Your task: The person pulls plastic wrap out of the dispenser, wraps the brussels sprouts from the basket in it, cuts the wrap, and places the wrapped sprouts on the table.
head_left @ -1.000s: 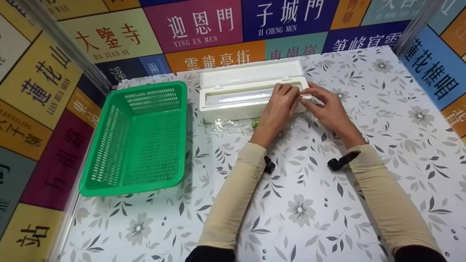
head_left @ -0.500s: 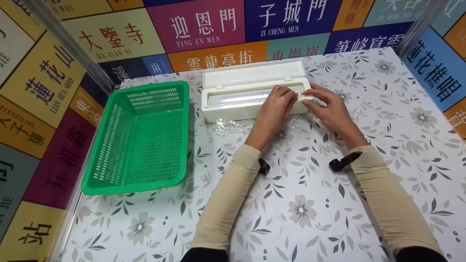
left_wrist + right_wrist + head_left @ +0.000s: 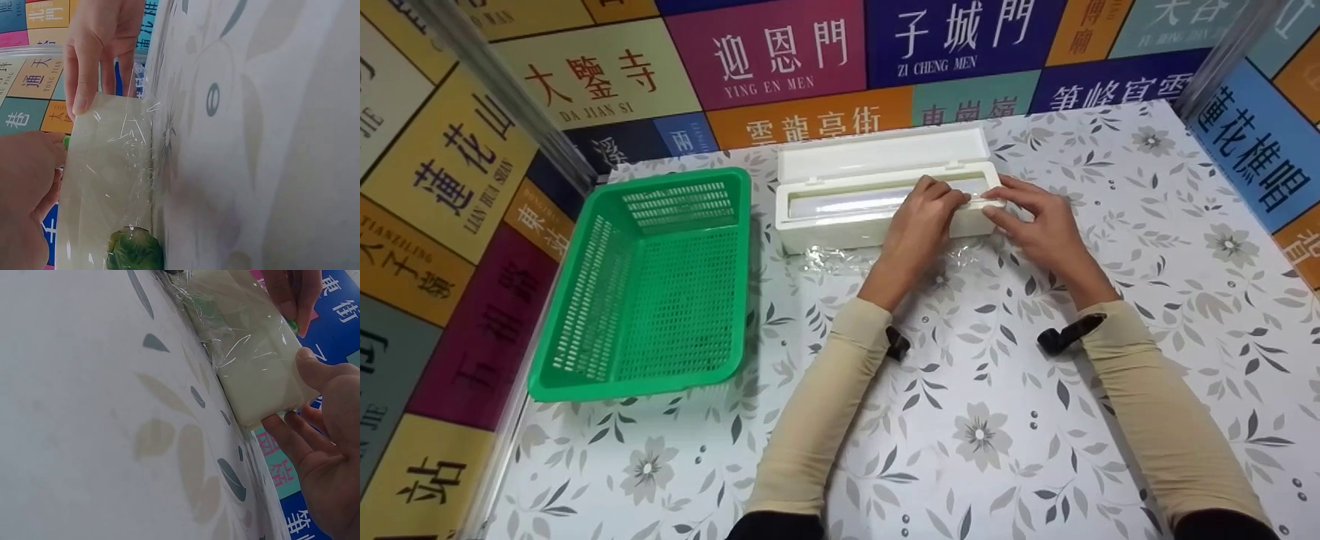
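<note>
A white cling film dispenser box stands at the back of the table with its lid tipped back. A roll of cling film lies inside. My left hand pinches a small green slider at the box's front top edge, near the right end. My right hand grips the box's right end, thumb at the front edge and fingers around the end. Clear film hangs down the box's front. Behind it, at the foot, sits a small green leafy vegetable, hidden in the head view.
A green plastic basket stands to the left of the box. Printed panels with coloured blocks and lettering wall in the table's back and sides. The floral tablecloth spreads in front of the box.
My left hand has shifted slightly left along the box's front edge, and its wrist now covers the green vegetable. My right hand keeps its hold on the box's end.
</note>
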### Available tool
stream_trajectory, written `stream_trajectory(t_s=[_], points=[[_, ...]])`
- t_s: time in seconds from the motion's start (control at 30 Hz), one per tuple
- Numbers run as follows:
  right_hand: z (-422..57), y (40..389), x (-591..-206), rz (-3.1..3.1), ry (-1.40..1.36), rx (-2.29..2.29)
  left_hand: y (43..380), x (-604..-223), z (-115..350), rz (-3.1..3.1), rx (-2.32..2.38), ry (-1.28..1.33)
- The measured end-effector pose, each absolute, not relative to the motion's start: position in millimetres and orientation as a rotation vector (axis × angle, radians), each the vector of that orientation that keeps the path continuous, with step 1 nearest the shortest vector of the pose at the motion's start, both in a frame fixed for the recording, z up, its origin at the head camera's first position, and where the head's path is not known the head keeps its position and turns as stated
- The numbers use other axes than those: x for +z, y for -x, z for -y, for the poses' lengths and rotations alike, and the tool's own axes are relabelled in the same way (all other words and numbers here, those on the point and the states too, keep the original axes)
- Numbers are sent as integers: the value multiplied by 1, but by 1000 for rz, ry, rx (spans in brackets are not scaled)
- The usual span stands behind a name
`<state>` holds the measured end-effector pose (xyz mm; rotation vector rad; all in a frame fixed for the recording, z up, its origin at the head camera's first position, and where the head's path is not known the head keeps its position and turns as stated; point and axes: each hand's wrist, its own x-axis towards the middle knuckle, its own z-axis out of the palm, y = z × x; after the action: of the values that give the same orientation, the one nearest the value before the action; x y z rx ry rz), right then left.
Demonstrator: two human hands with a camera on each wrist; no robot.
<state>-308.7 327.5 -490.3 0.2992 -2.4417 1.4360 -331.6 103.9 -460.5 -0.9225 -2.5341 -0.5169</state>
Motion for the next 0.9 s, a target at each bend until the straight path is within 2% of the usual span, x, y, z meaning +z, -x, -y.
stream_trajectory(t_s=[0.33, 0.9], points=[[-317, 298, -475, 2433, -291, 1474, 332, -458, -93, 2570, -557, 905], [-332, 315, -496, 2447, -255, 1526, 332, -454, -66, 2582, -604, 887]])
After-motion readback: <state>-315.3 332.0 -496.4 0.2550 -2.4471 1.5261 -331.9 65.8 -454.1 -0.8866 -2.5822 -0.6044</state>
